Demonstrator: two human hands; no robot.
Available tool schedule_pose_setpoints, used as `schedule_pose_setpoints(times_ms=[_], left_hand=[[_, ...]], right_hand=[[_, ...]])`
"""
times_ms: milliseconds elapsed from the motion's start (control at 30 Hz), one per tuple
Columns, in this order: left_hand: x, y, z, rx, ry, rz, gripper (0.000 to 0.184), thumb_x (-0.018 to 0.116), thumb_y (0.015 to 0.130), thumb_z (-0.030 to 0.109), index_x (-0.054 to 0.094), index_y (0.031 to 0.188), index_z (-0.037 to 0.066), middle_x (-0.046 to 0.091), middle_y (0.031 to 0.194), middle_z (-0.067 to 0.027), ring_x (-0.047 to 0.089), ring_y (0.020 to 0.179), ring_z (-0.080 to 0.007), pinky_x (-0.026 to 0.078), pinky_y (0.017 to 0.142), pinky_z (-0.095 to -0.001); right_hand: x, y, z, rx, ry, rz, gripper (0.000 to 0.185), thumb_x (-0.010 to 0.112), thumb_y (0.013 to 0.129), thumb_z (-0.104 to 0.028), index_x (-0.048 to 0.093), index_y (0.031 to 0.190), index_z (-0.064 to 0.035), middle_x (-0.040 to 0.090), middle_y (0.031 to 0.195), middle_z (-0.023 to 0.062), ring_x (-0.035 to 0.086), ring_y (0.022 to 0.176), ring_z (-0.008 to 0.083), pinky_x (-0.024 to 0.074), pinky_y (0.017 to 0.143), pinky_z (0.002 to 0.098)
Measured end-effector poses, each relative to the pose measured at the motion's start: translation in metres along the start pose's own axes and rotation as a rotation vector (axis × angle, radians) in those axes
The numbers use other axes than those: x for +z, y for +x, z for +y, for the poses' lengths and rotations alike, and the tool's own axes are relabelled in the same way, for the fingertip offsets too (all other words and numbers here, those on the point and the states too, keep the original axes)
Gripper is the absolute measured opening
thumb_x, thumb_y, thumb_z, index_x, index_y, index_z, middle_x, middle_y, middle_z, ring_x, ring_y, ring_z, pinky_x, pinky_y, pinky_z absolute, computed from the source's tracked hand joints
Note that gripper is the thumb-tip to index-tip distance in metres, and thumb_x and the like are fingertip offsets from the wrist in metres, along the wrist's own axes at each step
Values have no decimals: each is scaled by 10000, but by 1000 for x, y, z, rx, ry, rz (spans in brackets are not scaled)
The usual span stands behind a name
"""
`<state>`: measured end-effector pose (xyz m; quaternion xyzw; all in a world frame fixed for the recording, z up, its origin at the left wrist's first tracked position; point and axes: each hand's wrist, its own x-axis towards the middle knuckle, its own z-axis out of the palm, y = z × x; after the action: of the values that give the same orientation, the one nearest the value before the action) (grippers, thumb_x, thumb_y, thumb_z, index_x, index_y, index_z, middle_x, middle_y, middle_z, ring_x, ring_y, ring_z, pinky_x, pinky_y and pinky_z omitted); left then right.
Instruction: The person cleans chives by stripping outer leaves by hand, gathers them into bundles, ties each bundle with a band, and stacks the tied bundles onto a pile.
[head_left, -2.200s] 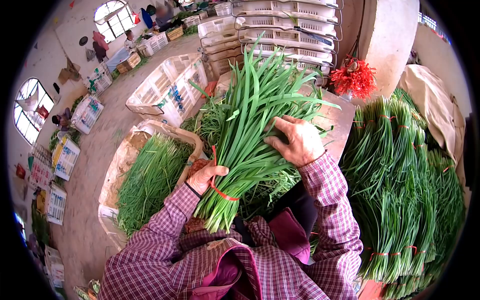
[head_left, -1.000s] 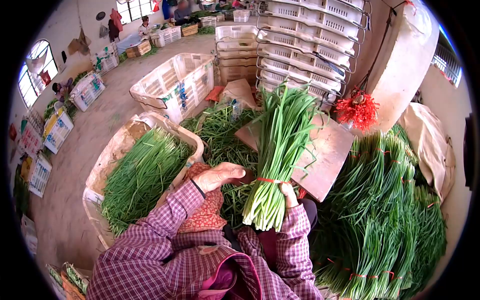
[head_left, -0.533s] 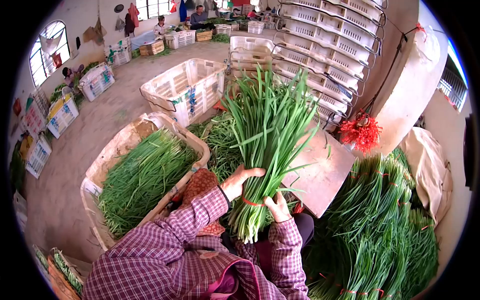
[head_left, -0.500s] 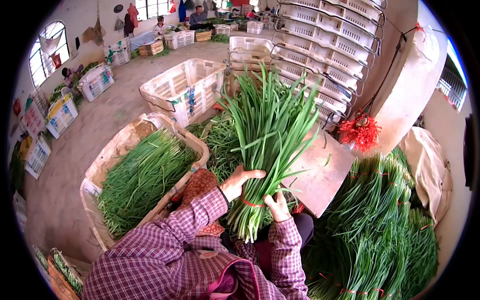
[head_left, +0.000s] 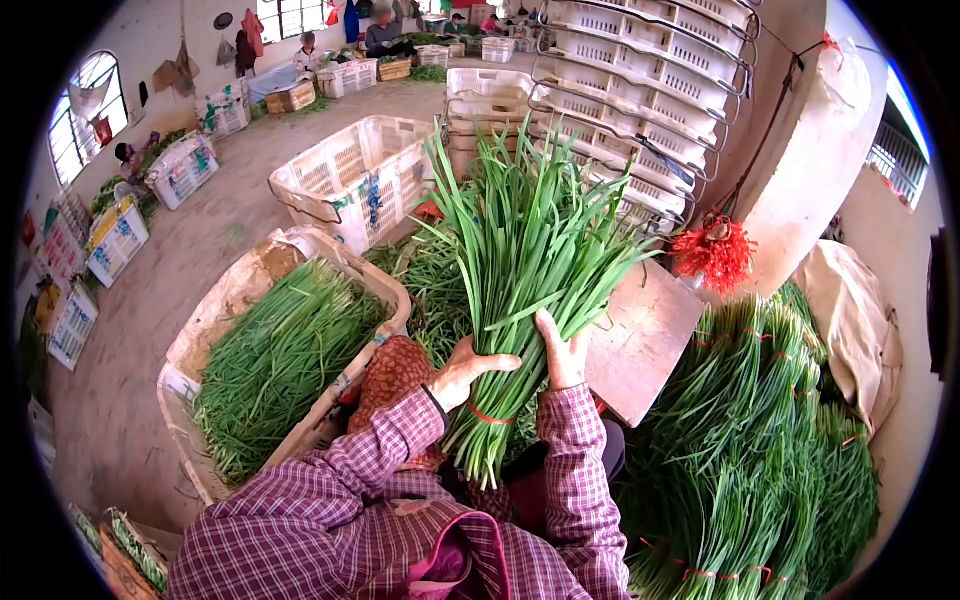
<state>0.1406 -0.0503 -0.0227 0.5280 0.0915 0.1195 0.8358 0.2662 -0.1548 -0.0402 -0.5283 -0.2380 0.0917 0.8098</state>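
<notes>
A large bunch of Chinese chives (head_left: 530,245) stands upright in front of me, leaves up and pale cut stems down. A thin red tie (head_left: 490,415) circles it near the stem end. My left hand (head_left: 470,372) is closed round the bunch from the left, just above the tie, thumb across the front. My right hand (head_left: 563,352) grips the same bunch from the right, a little higher, its thumb pointing up; its other fingers are mostly hidden. To my left, a lined white crate (head_left: 190,335) holds loose chives (head_left: 290,365).
Tied chive bunches (head_left: 740,450) are piled at my right, beside a flat board (head_left: 640,345). Red ties (head_left: 714,255) hang by the pillar. An upright white crate (head_left: 340,190) and a tall crate stack (head_left: 630,90) stand ahead. Several people sit among crates farther back.
My right hand has moved up from beside the red tie to the leaves above it and now wraps the bunch. The bunch's leaves have spread wider to the right.
</notes>
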Motion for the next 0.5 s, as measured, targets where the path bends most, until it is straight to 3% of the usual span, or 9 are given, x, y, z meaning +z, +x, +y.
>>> schedule_pose_setpoints(times_ms=[33,67,133,200,333,400,467,500], left_hand=[[0,-2,1,-17,-1,7,559,783,699,125,555,1199,20,635,1078,-72,618,973,-191,497,881,-338],[0,-4,1,-22,-3,7,559,783,699,125,555,1199,20,635,1078,-72,618,973,-191,497,881,-338],[1,-7,1,-69,-70,-7,554,779,697,126,557,1194,22,636,1077,-79,627,954,-197,504,868,-341],[-5,-8,-4,-79,-69,2,556,774,693,131,559,1194,23,637,1078,-80,625,951,-197,502,868,-336],[-15,-11,-9,-65,-80,-4,539,764,692,141,572,1177,7,635,1096,-77,616,958,-188,492,877,-319],[-21,-10,-14,-98,-93,-40,527,763,694,143,577,1166,0,641,1083,-75,608,973,-185,482,897,-325],[-21,-9,-18,-108,-118,-31,526,769,688,140,582,1159,0,650,1064,-74,609,974,-186,471,910,-323],[-20,-10,-18,-104,-77,3,528,771,684,137,583,1157,-4,652,1061,-78,614,965,-188,469,909,-320]], right_hand=[[-1,6,-3,62,13,17,539,675,846,-64,405,1311,-27,584,1159,114,603,962,203,515,838,322],[2,10,-15,125,26,36,572,685,840,-66,387,1326,-32,581,1159,115,608,945,204,517,834,318],[1,25,-31,-44,-17,77,730,761,796,-161,337,1363,20,546,1218,150,561,1058,240,502,879,344],[-26,60,-14,-52,-197,216,798,768,796,-231,298,1386,29,531,1223,158,540,1081,249,486,908,368],[-83,95,-54,-107,-169,315,818,744,819,-301,277,1402,31,512,1246,188,525,1090,254,431,959,373],[-96,102,-66,-417,-185,482,731,719,844,-287,325,1390,-3,523,1231,181,535,1071,231,428,946,357],[-85,85,-88,-581,-250,516,601,679,878,-256,402,1360,-30,559,1174,141,546,1047,212,434,933,349],[-70,69,-102,-612,-355,435,446,655,891,-214,504,1275,-42,581,1132,115,543,1046,214,439,921,347]])
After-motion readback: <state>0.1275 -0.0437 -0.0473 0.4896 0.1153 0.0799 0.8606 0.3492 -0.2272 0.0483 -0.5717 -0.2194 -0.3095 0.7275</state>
